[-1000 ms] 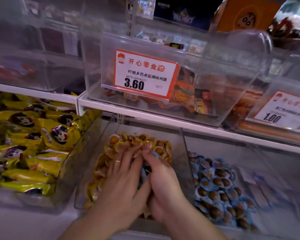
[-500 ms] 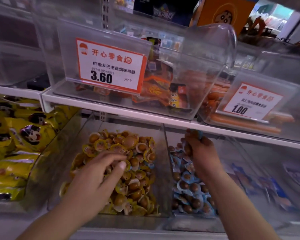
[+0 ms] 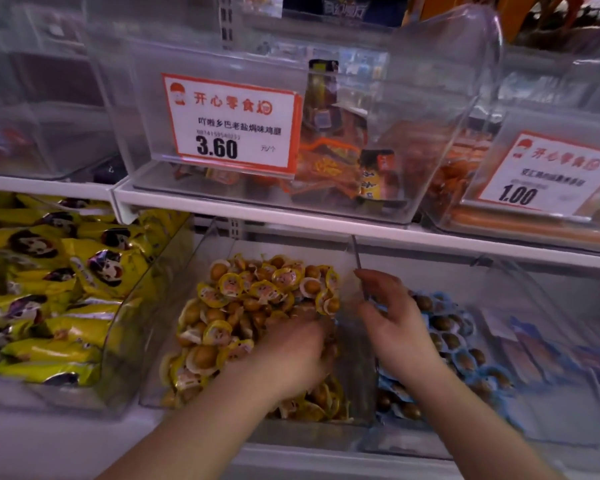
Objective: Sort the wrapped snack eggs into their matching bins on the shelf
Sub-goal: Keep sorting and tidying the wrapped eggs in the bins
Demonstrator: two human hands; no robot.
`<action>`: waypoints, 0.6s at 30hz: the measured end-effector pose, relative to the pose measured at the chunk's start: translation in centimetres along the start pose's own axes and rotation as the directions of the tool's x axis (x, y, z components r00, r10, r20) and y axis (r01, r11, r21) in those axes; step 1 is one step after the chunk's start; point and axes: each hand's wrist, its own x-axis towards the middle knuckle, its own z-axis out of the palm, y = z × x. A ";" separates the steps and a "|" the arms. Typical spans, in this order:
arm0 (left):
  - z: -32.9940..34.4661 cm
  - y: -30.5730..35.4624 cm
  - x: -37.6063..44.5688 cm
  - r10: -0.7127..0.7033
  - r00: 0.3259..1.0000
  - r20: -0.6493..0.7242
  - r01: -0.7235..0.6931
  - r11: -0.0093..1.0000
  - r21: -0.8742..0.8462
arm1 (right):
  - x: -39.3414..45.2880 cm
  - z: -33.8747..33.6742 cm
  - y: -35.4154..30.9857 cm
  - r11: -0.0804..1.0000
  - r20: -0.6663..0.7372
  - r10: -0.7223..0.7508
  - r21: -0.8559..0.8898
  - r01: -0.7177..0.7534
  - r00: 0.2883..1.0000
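My left hand (image 3: pixel 293 351) digs, fingers buried, grip unclear, in yellow-wrapped eggs (image 3: pixel 253 299). My right hand (image 3: pixel 394 318), half-open and empty, hovers above blue-wrapped eggs (image 3: pixel 454 341). I should pinch only strays beneath my fingertips.

Lying heaped in a clear bin at lower left, yellow packs (image 3: pixel 49 289) printed with a cartoon face. Standing on the white shelf (image 3: pixel 291 216) above, a clear tub (image 3: pixel 440 140) holding orange and dark packets (image 3: pixel 336 161), wearing a price tag (image 3: pixel 231 123) reading 3.60. Sitting just beside it at right, a second tag (image 3: pixel 541 174) reading 1.00, fronting orange sausages (image 3: pixel 534 223). Lying at far right below, blurred blue sachets (image 3: pixel 541 355).
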 end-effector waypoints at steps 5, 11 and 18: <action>2.1 -0.3 4.4 -0.132 0.968 0.212 0.062 0.949 0.311 | 0.1 -0.7 1.0 0.986 0.065 0.056 0.153 -0.065 0.996; 1.5 -1.1 7.6 -0.249 0.921 0.301 0.135 0.926 0.354 | 0.1 -0.7 1.9 0.999 0.100 0.026 0.036 -0.029 0.995; 0.3 0.1 8.2 -0.171 0.886 0.431 0.013 0.938 0.346 | 0.1 -0.5 1.9 0.997 0.094 0.034 0.072 -0.041 0.995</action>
